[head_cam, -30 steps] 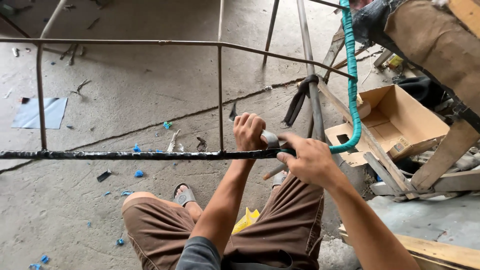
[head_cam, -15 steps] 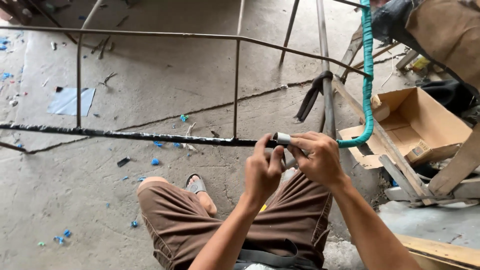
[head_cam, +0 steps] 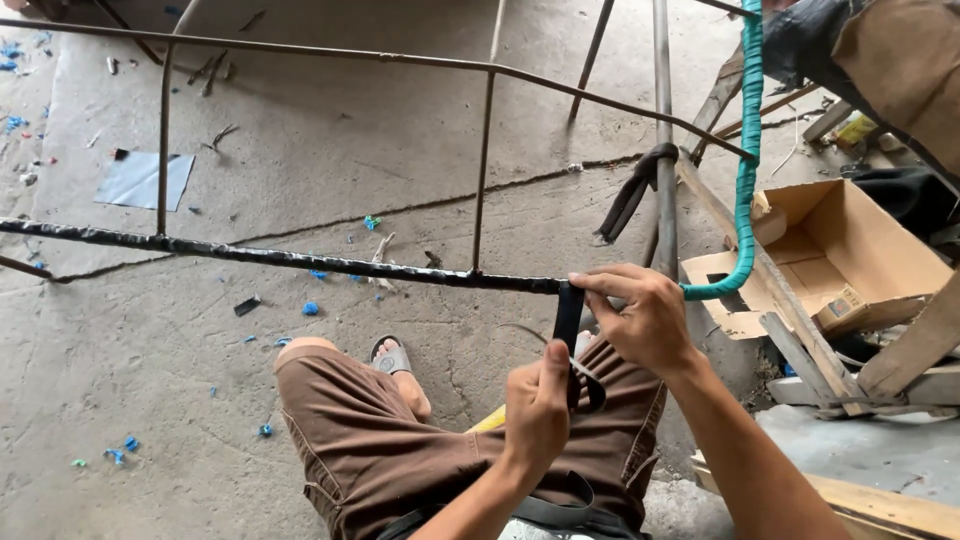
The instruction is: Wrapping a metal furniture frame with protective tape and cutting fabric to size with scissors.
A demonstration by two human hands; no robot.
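Our left hand (head_cam: 537,410) pulls the black rubber strip (head_cam: 568,318) taut while our right hand (head_cam: 640,318) pinches it against the thin metal frame bar (head_cam: 300,260); probably mid-wrap, next needing steady tension.

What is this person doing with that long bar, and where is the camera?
The camera sits on the person's head and looks down, so you see their own arms and knees in brown shorts. In front of them is a thin metal frame standing on a concrete floor. The left hand pulls a dark strip down from the bar. The right hand pinches the bar where the strip meets it. Past that spot the bar is wrapped in teal cord. Blue scraps dot the floor, and an open cardboard box sits to the right.
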